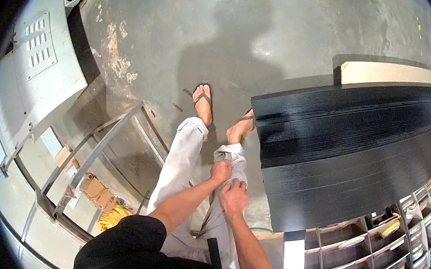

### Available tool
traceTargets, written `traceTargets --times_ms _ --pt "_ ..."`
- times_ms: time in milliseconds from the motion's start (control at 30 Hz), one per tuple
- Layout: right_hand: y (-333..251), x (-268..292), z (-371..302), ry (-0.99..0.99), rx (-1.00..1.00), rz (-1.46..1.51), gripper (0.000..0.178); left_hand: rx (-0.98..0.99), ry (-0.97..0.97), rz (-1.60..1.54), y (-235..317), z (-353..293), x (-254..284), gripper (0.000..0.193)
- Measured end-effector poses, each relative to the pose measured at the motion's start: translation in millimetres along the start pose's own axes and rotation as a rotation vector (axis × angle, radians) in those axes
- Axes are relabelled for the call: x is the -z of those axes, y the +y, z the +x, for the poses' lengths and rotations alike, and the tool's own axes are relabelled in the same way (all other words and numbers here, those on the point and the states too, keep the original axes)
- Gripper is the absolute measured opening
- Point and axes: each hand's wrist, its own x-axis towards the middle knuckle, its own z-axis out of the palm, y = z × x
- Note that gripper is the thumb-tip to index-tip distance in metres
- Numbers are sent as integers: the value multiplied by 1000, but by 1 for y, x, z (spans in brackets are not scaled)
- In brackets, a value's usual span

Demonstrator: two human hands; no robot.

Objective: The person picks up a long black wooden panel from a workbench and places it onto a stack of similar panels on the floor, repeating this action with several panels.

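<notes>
Light grey trousers (180,149) cover my legs, with the cuffs rolled above the ankles. My left hand (221,171) is closed in a fist on the right trouser leg, around the shin. Just below it, nearer my body, my right hand (234,197) has its fingers curled into the same leg's cloth, which is bunched between them. Both feet wear dark flip-flops (203,98); the right foot is partly hidden by a stack of black boards (349,147) close beside it.
A pale board (390,74) lies against the stack's far edge. Compartment shelving (354,257) stands at lower right. On the left are a grey vented metal cabinet (39,76), a metal frame (100,147), a cardboard box (96,194) and yellow material (115,217).
</notes>
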Motion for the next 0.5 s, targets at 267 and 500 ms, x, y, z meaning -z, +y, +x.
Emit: traceTargets --times_ms 267,500 --pt "7 -1 5 69 34 -5 31 -117 -97 -3 2 4 12 24" --pt "8 -8 0 50 42 -31 31 -82 -75 128 -12 -8 -5 19"
